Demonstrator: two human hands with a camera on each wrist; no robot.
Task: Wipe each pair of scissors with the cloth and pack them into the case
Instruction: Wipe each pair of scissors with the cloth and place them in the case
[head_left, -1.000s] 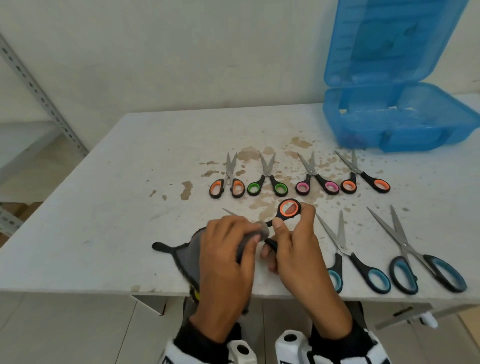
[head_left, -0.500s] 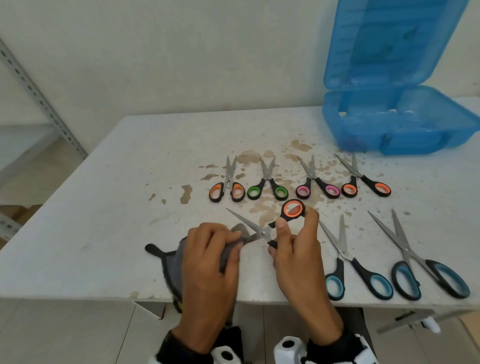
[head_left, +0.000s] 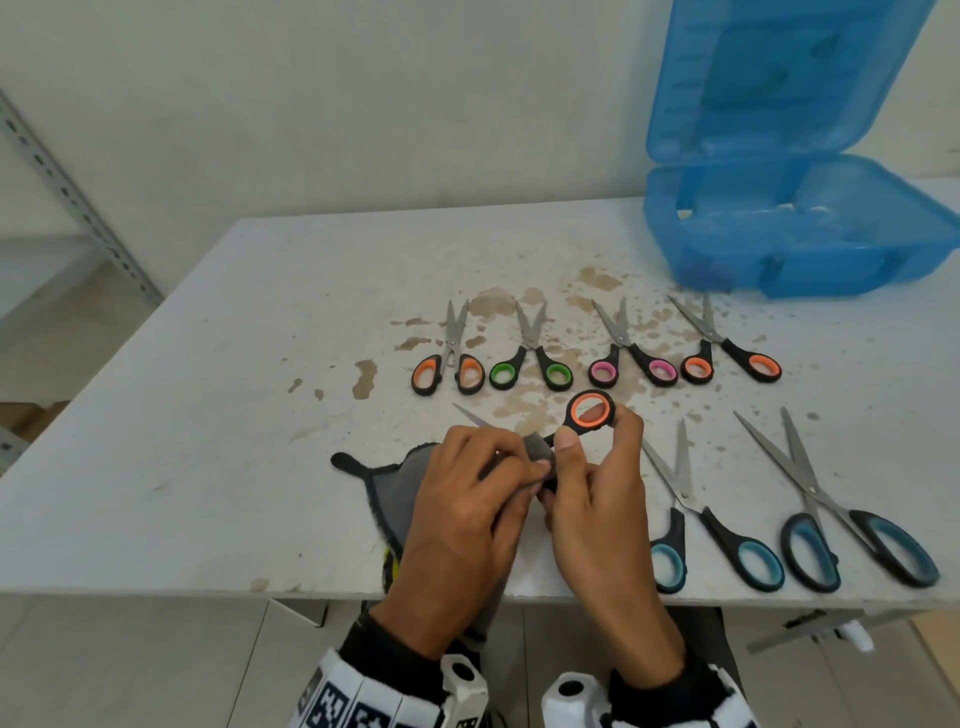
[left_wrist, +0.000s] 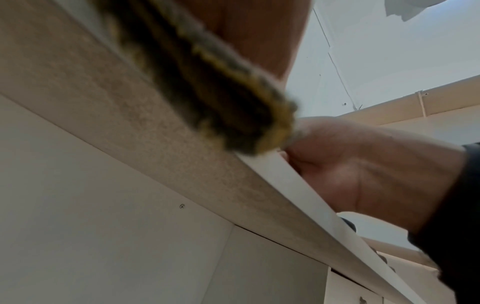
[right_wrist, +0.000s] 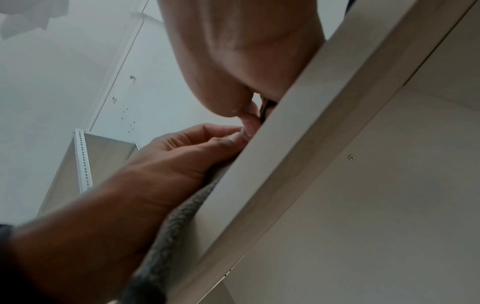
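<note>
Both hands meet at the near table (head_left: 218, 415) edge, almost touching. R hand (head_left: 597, 499) pinches the orange-ringed scissors (head_left: 589, 410) by the handle, ring raised above thumb and forefinger. L hand (head_left: 467, 509) has fingers curled round the grey cloth (head_left: 400, 488), wrapped over the blades; only the tip pokes out left of the knuckles. Six other pairs lie beyond and right of the hands; the open blue case (head_left: 810, 249) sits far right, well apart.

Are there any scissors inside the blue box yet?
No, the blue box looks empty, and six scissors lie on the table.
</note>
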